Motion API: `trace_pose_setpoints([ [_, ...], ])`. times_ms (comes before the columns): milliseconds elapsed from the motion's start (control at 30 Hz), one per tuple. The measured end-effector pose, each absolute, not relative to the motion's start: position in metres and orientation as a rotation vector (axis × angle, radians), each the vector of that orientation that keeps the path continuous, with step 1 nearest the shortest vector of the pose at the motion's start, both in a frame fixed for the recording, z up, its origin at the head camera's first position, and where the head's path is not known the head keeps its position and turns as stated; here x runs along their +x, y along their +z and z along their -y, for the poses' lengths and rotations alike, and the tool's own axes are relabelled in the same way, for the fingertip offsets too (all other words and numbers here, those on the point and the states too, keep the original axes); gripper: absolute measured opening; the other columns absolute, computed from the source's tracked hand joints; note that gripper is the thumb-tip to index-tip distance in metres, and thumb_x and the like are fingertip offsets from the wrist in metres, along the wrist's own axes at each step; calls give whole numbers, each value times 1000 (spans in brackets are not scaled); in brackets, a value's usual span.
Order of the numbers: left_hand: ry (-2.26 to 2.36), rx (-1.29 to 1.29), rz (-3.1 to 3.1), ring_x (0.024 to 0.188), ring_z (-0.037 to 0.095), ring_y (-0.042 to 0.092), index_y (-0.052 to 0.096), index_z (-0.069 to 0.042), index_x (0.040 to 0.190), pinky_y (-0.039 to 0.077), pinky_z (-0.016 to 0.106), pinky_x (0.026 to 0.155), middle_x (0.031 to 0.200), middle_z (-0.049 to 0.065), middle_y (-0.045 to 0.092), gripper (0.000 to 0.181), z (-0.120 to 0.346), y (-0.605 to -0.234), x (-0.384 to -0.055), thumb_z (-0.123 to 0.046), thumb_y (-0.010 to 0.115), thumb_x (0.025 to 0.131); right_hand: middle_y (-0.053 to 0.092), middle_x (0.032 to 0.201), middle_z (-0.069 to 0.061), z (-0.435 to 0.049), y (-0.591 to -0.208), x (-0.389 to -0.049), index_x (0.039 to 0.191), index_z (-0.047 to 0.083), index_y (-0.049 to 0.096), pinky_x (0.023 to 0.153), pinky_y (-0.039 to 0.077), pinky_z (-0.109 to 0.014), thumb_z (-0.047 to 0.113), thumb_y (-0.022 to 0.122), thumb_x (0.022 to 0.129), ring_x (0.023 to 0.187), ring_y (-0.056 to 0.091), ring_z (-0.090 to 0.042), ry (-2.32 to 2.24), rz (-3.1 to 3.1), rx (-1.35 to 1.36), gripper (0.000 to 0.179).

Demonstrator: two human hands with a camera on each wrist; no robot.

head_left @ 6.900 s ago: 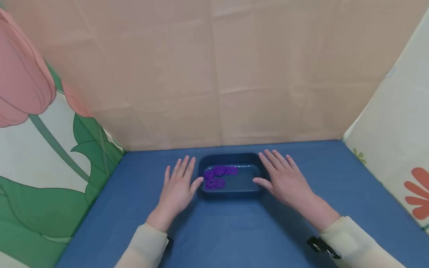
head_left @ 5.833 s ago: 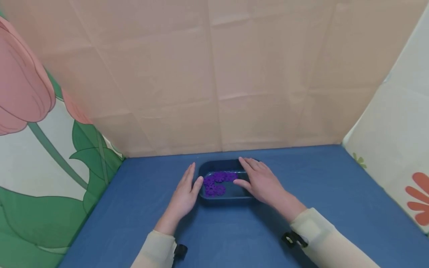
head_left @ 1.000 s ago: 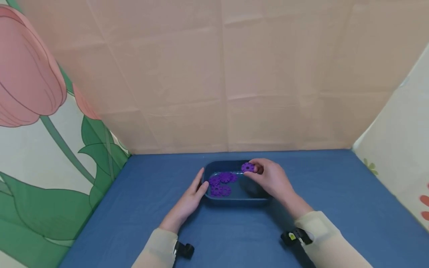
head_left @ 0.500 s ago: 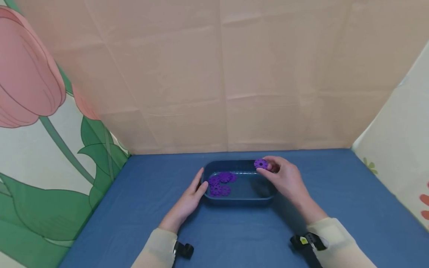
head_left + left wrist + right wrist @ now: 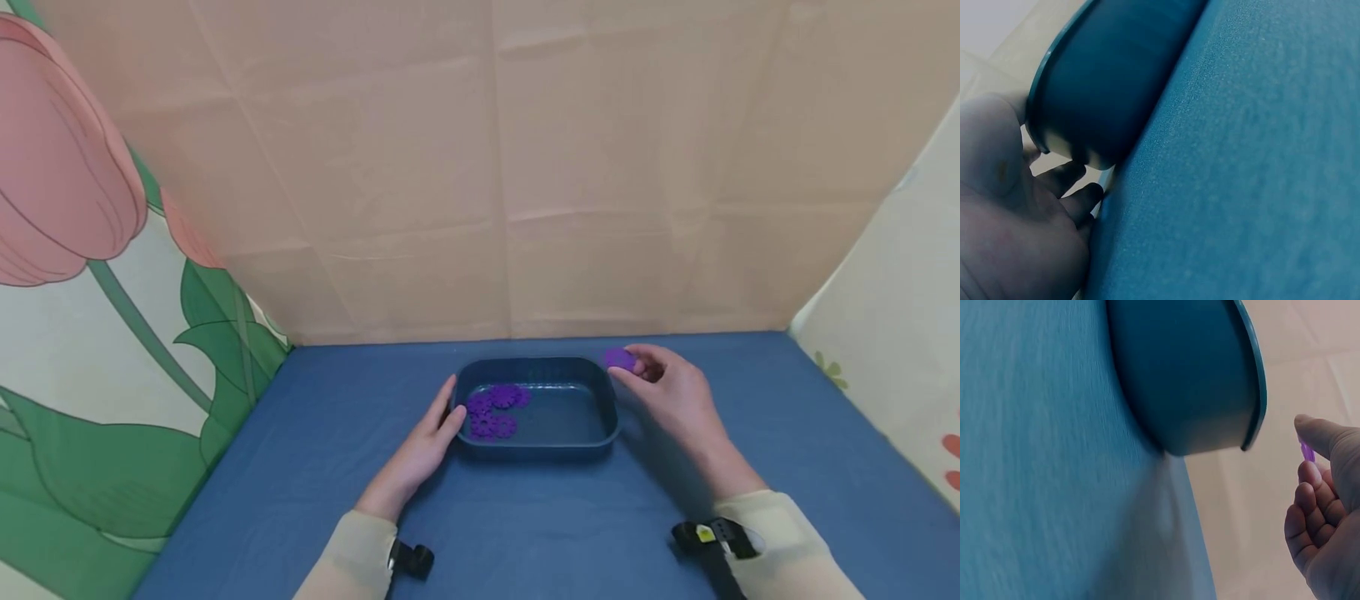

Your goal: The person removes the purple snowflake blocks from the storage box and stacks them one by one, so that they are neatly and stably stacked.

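A dark blue tray [image 5: 536, 450] stands on the table. Several purple snowflake building discs [image 5: 495, 408] lie toward its left end. My left hand [image 5: 416, 458] is at that end, with its thumb at the rim and the other fingers along the outer wall. In the left wrist view, those fingers [image 5: 1079, 200] touch the tray near its base. Beyond the tray's right end, my right hand [image 5: 678, 404] pinches one purple snowflake disc [image 5: 619, 358] between thumb and finger, above the tabletop. Only a thin edge of this disc [image 5: 1307, 450] shows in the right wrist view.
A blue cloth [image 5: 555, 525] covers the table. Behind it rises a beige backdrop [image 5: 502, 167]. Flower-printed panels stand at the left [image 5: 67, 333] and right [image 5: 885, 317]. A small black device [image 5: 412, 560] sits at each wrist.
My right hand has taken a purple disc and carried it rightward, from above the tray to past its right rim. My left hand, earlier beside the tray, has stayed at its left end lately.
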State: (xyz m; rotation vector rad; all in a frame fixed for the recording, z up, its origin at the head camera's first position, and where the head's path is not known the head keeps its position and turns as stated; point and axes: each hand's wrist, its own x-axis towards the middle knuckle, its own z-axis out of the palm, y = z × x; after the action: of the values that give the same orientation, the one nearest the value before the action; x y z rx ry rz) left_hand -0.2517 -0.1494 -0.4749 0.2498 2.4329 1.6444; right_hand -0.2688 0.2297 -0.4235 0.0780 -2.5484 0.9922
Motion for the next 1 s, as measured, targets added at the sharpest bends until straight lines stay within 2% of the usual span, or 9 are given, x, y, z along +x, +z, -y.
trace_pose_setpoints([
  [467, 1616, 246, -2453, 154, 15, 8, 9, -63, 147, 13, 54, 123, 163, -21, 8, 65, 149, -472, -251, -76, 41, 92, 63, 91, -4, -269, -444, -279, 126, 11, 66, 58, 42, -21, 57, 68, 88, 78, 54, -18, 1004, 2593, 3, 59],
  [800, 1611, 236, -2453, 154, 17, 8, 9, -64, 147, 13, 55, 123, 164, -20, 8, 65, 148, -470, -251, -76, 41, 92, 61, 93, -10, -289, -459, -280, 126, 9, 64, 52, 42, -26, 62, 66, 87, 73, 54, -20, 1052, 2677, -95, 65],
  [1000, 1625, 247, -2464, 155, 19, 8, 9, -62, 148, 13, 56, 123, 165, -18, 9, 65, 149, -472, -251, -75, 40, 92, 61, 94, -12, -294, -466, -281, 123, 8, 65, 54, 41, -26, 63, 64, 88, 76, 53, -22, 1064, 2734, -126, 65],
])
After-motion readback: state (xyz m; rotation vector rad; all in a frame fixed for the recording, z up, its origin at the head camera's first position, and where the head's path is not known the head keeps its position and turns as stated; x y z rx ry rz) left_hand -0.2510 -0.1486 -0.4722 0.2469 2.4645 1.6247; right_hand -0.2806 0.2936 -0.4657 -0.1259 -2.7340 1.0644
